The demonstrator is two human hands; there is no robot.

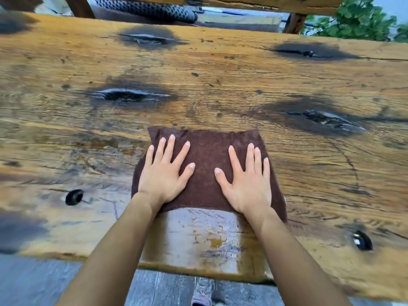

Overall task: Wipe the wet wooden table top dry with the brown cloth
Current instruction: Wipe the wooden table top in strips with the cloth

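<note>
The brown cloth (205, 160) lies spread flat on the wooden table top (220, 85), near its front edge. My left hand (164, 173) presses palm-down on the cloth's left half, fingers spread. On the right half rests my right hand (247, 180), also flat with fingers apart. Neither hand grips the cloth. A shiny wet patch (212, 237) with water beads lies just behind the cloth, between my forearms, reaching the table's near edge.
Dark burnt knots (130, 94) and small holes (74, 197) mark the rough planks. Beyond the far edge are a wooden rail (242, 2), a patterned dark object (150, 9) and green foliage (357, 21). Grey floor boards (44, 281) show below the near edge.
</note>
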